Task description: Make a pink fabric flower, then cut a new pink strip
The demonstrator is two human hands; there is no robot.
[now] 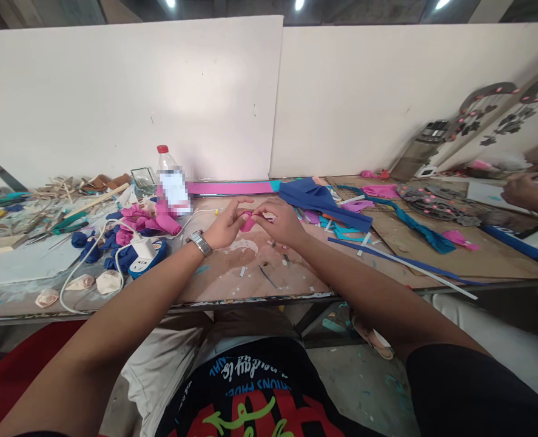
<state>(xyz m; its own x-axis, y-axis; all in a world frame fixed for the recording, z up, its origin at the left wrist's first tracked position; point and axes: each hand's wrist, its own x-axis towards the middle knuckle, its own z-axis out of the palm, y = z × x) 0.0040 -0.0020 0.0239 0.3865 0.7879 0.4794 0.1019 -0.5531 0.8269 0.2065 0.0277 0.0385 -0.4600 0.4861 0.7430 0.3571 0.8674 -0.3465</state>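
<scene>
A long, paint-marked desk (pixel 232 279) ran along a white wall, strewn with foam offcuts: a folded blue sheet (pixel 321 200), a pink strip (pixel 232 188) laid against the wall, teal scraps (pixel 414 224), and to the left a heap of pink and blue rolled pieces (pixel 127 233) beside a white power strip (pixel 144 250) and a bottle (pixel 168 176). Judging by that heap and the cream rosettes (pixel 84 283) near the edge, several pieces looked finished, while much uncut material remained. At the far right another person's hand (pixel 530 193) worked separately. The left hand (pixel 225 226), with a wristwatch (pixel 199 243), and the right hand (pixel 281 223) met above the desk's middle; both sets of fingers were closed, pinching a small pink foam piece (pixel 249 221) between them, apparently mid-shaping
</scene>
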